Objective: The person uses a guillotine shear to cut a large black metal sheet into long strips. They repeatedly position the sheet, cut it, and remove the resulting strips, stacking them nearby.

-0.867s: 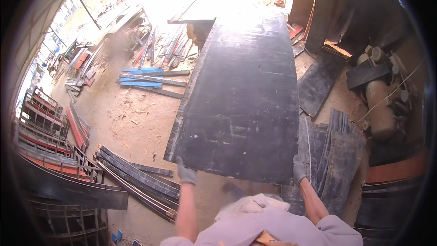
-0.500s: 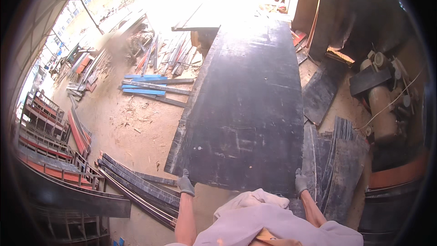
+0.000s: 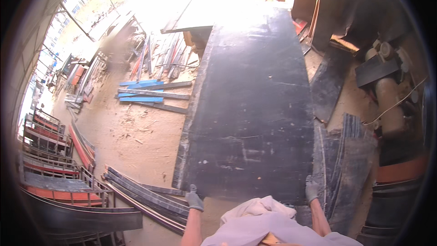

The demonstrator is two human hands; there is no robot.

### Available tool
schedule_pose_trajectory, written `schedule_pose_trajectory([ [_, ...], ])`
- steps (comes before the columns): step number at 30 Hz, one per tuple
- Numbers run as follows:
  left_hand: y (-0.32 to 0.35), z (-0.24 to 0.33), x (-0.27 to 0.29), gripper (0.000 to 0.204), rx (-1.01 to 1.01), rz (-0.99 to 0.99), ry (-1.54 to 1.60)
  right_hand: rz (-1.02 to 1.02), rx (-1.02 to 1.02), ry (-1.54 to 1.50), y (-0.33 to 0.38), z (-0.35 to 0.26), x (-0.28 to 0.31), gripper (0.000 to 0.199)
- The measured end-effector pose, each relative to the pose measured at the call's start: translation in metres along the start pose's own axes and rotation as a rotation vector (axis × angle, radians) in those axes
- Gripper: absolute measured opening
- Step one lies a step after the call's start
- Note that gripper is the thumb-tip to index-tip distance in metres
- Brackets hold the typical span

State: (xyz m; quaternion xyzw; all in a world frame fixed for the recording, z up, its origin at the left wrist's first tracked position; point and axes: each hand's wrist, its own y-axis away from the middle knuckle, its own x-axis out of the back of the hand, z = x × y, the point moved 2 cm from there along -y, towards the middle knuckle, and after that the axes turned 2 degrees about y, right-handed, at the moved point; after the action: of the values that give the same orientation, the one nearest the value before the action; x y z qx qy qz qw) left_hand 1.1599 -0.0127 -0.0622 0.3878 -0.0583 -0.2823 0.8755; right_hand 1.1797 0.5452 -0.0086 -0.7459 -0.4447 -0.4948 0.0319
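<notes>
Large black board (image 3: 255,109) held at near edge, lower centre of frame; long, flat, scuffed, pale scratches and dust on face, far end reaching toward bright upper centre. Left hand (image 3: 195,199), grey-gloved, grip closed on lower-left corner. Right hand (image 3: 312,189), grey-gloved, grip closed on lower-right corner. Blue planks (image 3: 141,91) laid on sandy floor (image 3: 127,141), left of centre. Dark curved strips (image 3: 145,196) stacked lower left. No labels legible.

You grip a large black board (image 3: 255,109), matt and scuffed with pale scratches, in grey fabric gloves on your left hand (image 3: 194,199) and right hand (image 3: 312,188). The sandy floor (image 3: 127,132) looks dusty and rough; blue painted planks (image 3: 141,91) appear worn
</notes>
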Motion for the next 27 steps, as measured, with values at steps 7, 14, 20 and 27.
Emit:
schedule_pose_trajectory([
  [7, -0.025, -0.004, -0.014, 0.029, 0.019, 0.015, -0.012, 0.107, 0.06, -0.146, -0.022, -0.01, -0.015, 0.061],
  [14, -0.028, 0.003, -0.046, 0.031, 0.043, 0.012, 0.046, 0.08, 0.023, -0.073, -0.045, -0.017, -0.019, 0.061],
  [20, -0.035, 0.023, -0.12, 0.049, 0.208, -0.207, 0.439, 0.027, -0.04, 0.001, -0.085, -0.045, -0.017, 0.062],
  [27, -0.057, 0.043, -0.197, 0.046, 0.266, -0.051, 0.208, -0.087, -0.129, -0.142, -0.154, -0.087, -0.018, 0.06],
])
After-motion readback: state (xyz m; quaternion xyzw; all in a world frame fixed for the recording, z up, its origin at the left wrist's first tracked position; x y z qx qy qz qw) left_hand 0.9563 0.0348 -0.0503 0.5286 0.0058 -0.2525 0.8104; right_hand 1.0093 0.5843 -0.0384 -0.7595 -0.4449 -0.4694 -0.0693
